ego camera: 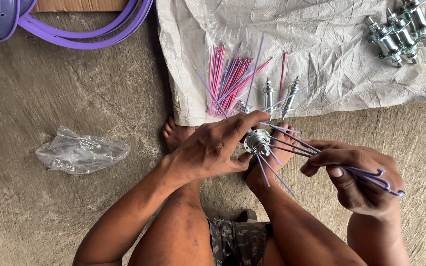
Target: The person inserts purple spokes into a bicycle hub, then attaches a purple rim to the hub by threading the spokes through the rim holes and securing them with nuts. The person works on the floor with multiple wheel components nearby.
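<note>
My left hand (218, 145) grips a shiny metal wheel hub (256, 141) just above my bare feet. Several purple spokes stick out of the hub's flange, fanning to the right and downward. My right hand (358, 172) pinches a bundle of purple spokes (371, 174) whose bent heads poke out past my fingers on the right, while their far ends reach toward the hub. A heap of loose pink and purple spokes (230, 81) lies on a white woven sack (321, 44) just beyond my hands, with two bare hubs (268, 93) beside it.
Several more metal hubs (395, 32) lie at the sack's top right corner. Purple wheel rims (75, 29) rest on the concrete floor at the top left. A crumpled clear plastic bag (80, 153) lies on the left. My knees fill the bottom centre.
</note>
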`<state>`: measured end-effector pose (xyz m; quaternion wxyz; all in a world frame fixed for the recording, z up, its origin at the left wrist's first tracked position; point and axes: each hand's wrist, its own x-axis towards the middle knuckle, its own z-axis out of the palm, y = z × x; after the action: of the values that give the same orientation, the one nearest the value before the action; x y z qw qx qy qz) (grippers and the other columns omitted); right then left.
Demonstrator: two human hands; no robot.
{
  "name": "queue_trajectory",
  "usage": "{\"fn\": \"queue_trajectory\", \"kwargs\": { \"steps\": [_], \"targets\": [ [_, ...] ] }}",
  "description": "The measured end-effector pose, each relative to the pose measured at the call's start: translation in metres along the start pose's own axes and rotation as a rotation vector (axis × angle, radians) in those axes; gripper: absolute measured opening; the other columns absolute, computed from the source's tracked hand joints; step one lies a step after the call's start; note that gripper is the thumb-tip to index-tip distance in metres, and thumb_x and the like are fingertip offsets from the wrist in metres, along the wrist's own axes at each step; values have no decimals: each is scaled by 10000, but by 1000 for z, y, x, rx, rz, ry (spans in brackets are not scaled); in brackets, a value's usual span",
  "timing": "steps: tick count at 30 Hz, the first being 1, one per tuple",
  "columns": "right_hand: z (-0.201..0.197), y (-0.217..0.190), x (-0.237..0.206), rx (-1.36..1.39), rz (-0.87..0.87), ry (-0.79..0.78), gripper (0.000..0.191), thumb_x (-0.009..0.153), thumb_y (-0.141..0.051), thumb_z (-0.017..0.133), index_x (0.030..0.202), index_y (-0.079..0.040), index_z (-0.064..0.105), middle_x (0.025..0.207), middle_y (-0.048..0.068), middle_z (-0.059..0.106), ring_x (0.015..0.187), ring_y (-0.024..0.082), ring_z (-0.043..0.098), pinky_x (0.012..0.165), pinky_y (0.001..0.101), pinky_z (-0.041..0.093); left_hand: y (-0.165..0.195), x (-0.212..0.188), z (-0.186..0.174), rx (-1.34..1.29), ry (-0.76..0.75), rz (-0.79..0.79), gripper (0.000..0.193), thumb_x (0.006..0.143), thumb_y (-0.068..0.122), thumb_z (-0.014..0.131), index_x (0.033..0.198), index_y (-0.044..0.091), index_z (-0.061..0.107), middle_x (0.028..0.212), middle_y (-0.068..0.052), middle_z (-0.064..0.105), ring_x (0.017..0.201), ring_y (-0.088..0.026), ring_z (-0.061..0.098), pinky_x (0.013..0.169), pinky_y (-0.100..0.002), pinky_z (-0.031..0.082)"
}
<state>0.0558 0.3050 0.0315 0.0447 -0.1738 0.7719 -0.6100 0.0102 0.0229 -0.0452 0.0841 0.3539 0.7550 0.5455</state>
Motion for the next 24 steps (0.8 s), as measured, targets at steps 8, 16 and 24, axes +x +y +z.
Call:
{"fn": "queue_trajectory", "kwargs": {
  "steps": [8, 16, 24],
  "targets": [
    [-11, -9, 19, -11, -49, -147, 255, 1089, -150, 520, 931, 17, 631, 906, 137, 736, 862, 251, 792, 966, 594, 614, 9, 4, -5, -103, -49, -42, 908, 767, 33, 848, 1523, 24, 344, 1421, -195, 604, 1197, -314, 716, 1008, -349, 627],
    [-2, -17, 12, -6, -1, -42, 301, 1084, -216, 531, 897, -16, 658, 842, 116, 732, 777, 204, 777, 954, 583, 650, 6, 3, -3, -116, -14, 23, 857, 867, 67, 846, 1517, -33, 296, 1407, -232, 572, 1201, -320, 704, 1027, -363, 579],
    [-8, -12, 15, -72, -109, -58, 331, 1096, -219, 498, 899, 2, 645, 807, 129, 730, 707, 199, 779, 865, 584, 661, 9, 4, -4, -132, -19, 4, 852, 805, 62, 844, 1487, -3, 338, 1379, -211, 581, 1184, -320, 712, 1024, -367, 578]
  ]
}}
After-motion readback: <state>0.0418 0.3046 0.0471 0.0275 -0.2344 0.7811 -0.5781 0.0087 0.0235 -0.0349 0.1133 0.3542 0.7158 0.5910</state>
